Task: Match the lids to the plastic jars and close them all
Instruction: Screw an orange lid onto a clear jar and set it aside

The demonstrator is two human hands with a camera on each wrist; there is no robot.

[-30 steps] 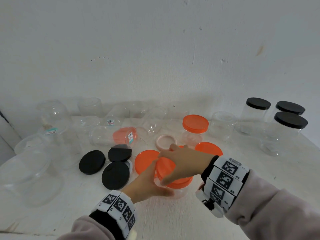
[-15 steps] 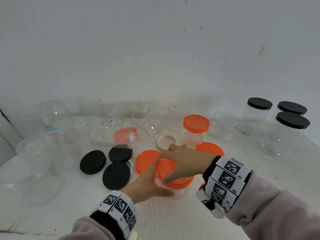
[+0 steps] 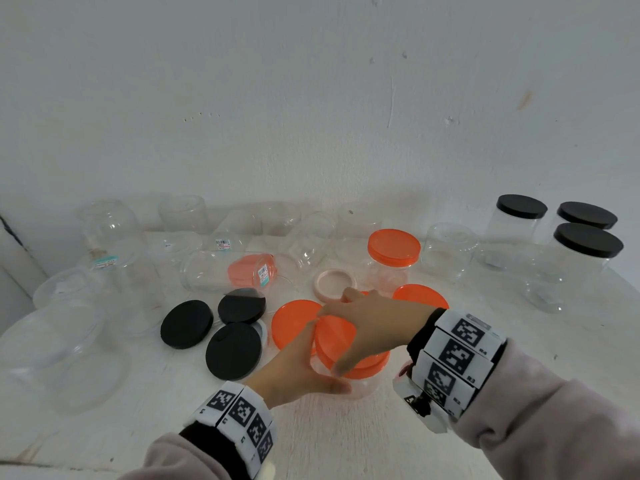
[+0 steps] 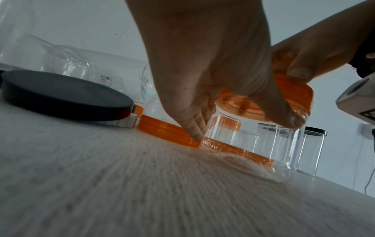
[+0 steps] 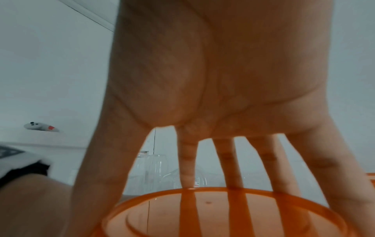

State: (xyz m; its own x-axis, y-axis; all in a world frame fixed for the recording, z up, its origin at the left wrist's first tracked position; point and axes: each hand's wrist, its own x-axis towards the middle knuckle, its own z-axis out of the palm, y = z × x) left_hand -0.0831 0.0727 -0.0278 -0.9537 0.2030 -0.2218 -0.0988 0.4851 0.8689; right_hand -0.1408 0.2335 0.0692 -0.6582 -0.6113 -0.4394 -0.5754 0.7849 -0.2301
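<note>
Barely shifted since 0.5 s ago: right hand (image 3: 372,325) spread, fingertips gripping the orange lid (image 3: 337,341) rim to turn it, left hand (image 3: 304,367) curled round the clear jar (image 4: 253,144), bracing it on the surface (image 3: 346,438).

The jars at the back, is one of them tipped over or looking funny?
Yes. One clear jar lies on its side behind the black lids, with an orange lid seemingly stuck inside it instead of on top. Another orange-lidded jar stands upright and closed. Nothing looks spilled or broken.
</note>
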